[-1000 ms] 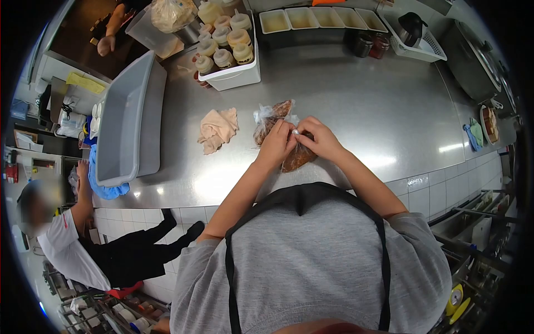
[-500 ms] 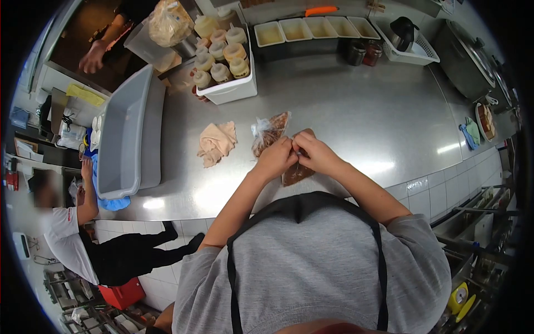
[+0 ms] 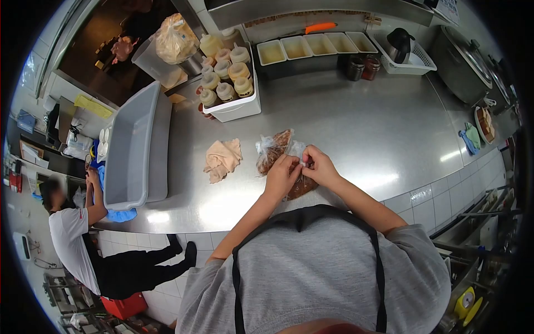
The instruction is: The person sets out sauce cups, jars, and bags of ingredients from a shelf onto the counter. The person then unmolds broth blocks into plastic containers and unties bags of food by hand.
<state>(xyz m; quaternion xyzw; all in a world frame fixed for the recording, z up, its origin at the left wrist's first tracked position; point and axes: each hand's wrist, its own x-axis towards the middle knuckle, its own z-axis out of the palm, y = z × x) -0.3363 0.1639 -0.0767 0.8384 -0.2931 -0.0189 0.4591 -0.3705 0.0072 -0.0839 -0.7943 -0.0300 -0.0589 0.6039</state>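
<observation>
Both my hands are at the gathered neck of a clear plastic bag (image 3: 301, 188) with reddish-brown food in it, at the near edge of the steel counter. My left hand (image 3: 282, 176) pinches the neck from the left, fingers closed. From the right, my right hand (image 3: 320, 166) pinches the plastic too, its fingertips close to the left ones. Just beyond my left hand lies a second knotted bag (image 3: 275, 150) of similar brown food. A crumpled peach cloth (image 3: 223, 160) rests to the left of the bags.
A grey tub (image 3: 139, 150) stands on the counter's left. Behind it is a white bin of squeeze bottles (image 3: 236, 108). Several food trays (image 3: 295, 48), two jars (image 3: 364, 68) and a white basket (image 3: 411, 65) line the back. A co-worker (image 3: 72, 222) stands at the left.
Clear plastic now shows above my fingers at the bag's neck, and my hands have shifted slightly apart. The whole view has tilted a little. A person's arm beyond the opening has drawn back.
</observation>
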